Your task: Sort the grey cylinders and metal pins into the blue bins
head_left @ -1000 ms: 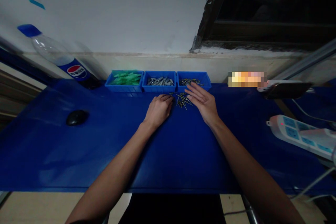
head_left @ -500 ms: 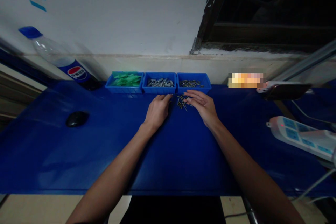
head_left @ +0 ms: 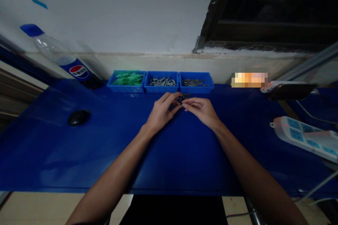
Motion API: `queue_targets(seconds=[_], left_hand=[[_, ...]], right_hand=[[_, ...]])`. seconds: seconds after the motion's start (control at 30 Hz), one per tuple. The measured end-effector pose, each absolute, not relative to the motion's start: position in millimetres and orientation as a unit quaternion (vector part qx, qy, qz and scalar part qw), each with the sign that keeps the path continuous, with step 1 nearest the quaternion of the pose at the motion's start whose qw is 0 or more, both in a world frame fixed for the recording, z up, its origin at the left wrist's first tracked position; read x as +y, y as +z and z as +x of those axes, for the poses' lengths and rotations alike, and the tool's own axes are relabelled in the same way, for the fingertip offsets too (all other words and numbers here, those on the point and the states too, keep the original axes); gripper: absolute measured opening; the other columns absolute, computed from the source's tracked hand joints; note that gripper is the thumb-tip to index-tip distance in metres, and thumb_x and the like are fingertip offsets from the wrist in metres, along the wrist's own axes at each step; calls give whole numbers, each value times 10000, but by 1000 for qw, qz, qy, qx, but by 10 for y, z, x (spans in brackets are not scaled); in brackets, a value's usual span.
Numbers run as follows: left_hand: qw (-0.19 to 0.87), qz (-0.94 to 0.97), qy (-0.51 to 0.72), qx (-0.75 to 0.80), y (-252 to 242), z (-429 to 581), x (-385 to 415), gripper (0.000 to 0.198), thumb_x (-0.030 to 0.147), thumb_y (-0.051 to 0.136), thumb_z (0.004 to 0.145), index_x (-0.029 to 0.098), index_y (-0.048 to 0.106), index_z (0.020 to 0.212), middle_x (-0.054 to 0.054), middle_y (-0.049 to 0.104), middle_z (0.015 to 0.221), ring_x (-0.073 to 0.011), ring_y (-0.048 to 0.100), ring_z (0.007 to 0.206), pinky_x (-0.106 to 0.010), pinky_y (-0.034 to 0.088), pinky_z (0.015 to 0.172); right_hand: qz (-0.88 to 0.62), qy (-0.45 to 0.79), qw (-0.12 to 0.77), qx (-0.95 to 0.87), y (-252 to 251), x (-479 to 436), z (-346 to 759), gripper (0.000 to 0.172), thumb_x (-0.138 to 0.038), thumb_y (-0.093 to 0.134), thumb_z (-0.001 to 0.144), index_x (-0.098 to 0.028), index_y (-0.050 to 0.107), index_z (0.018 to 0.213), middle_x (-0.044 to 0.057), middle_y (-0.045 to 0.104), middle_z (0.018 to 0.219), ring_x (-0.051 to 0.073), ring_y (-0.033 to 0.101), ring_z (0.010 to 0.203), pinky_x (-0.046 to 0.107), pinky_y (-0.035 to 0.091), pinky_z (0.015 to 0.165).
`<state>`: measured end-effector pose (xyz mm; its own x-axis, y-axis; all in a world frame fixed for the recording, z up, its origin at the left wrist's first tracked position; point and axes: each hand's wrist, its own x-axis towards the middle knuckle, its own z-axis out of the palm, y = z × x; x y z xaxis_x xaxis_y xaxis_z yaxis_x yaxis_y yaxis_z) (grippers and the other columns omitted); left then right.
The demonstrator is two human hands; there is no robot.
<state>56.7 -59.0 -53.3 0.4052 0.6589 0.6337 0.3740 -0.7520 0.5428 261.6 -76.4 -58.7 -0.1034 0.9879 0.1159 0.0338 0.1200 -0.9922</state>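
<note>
My left hand [head_left: 163, 109] and my right hand [head_left: 202, 111] meet over the blue table [head_left: 174, 154], fingertips almost touching. The right thumb and fingers are pinched together; whatever lies between them is too small to make out. On the left, thumb and forefinger curve inward around a small gap, and any held piece is hidden by the fingers. Just behind the fingertips, part of a loose pile of thin brassy screws [head_left: 186, 96] shows on the table. Behind it stands a blue bin of similar screws [head_left: 194, 83].
Beside the screw bin are a bin of grey plugs [head_left: 163, 82] and a bin of green pieces [head_left: 129, 78]. A cola bottle [head_left: 79, 71] and a black mouse [head_left: 78, 117] are at left. A phone [head_left: 292, 91] and a power strip [head_left: 303, 137] are at right.
My hands have come together over the screw pile, the right moving left and its fingers closing. The left hand has turned, its thumb now showing. Most of the pile is now covered.
</note>
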Motion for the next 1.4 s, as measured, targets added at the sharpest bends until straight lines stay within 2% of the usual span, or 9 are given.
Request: queue_targets(seconds=[0.3,0.4,0.5,0.63,0.83,1.0,1.17,1.27,1.4], left_hand=[[145,824,398,377,-556,551,-544,224,287,677,1005,178,667,1200,-88,729,1139,-195,736,992,-339,617,910],[125,827,343,428,-613,515,-484,235,201,572,1036,170,687,1239,-113,727,1251,-245,707,1145,-419,582,1042],[104,846,312,421,-661,498,-428,319,143,533,1029,134,674,1315,-131,708,1342,-267,649,1265,-449,528,1133],[68,886,238,391,-607,562,-374,423,80,487,1015,120,621,1413,-128,680,1420,-267,603,1319,-457,508,1148],[6,894,100,437,-414,704,-296,381,11,468,954,124,733,1202,-153,739,1212,-304,663,1147,-460,563,1010],[28,884,113,452,-405,709,-246,429,-35,459,886,140,732,1167,-155,714,1063,-286,721,959,-397,607,832],[131,892,188,390,-332,649,-158,483,-38,525,811,174,715,1201,-121,755,1062,-242,749,900,-351,609,808],[234,879,226,347,-239,611,-89,448,-5,571,809,181,681,1202,-55,764,905,-192,744,798,-304,597,760],[340,829,305,324,-161,576,-45,376,94,696,780,174,619,1139,-59,733,981,-148,712,705,-263,587,659]], right_hand=[[-502,448,505,-541,-568,-708,2690,259,-420,878,762,-212,841,912,70,818,822,224,766,689,417,652,730],[-508,374,589,-505,-515,-644,2675,271,-375,844,804,-224,833,1029,80,835,970,264,804,869,476,656,897],[-489,345,623,-504,-476,-603,2644,451,-340,805,839,-254,756,1280,88,787,1251,292,759,1152,514,580,1088],[-491,367,602,-511,-505,-625,2662,489,-338,794,842,-252,730,1320,96,772,1292,306,755,1166,533,565,1110],[-503,369,595,-507,-557,-682,2752,352,-376,766,862,-232,773,1183,96,814,1163,271,801,985,477,635,957],[-499,376,592,-509,-528,-688,2763,330,-391,763,867,-220,773,1149,105,820,1111,242,794,892,424,636,846],[-509,377,580,-513,-554,-681,2760,322,-421,754,875,-221,779,1126,110,821,1073,234,781,856,416,628,820],[-509,383,574,-514,-566,-686,2752,328,-428,762,868,-221,779,1122,97,824,1021,223,773,817,408,628,799],[-492,422,549,-527,-546,-725,2706,328,-416,805,845,-231,786,1114,62,821,912,206,766,754,400,624,789]])
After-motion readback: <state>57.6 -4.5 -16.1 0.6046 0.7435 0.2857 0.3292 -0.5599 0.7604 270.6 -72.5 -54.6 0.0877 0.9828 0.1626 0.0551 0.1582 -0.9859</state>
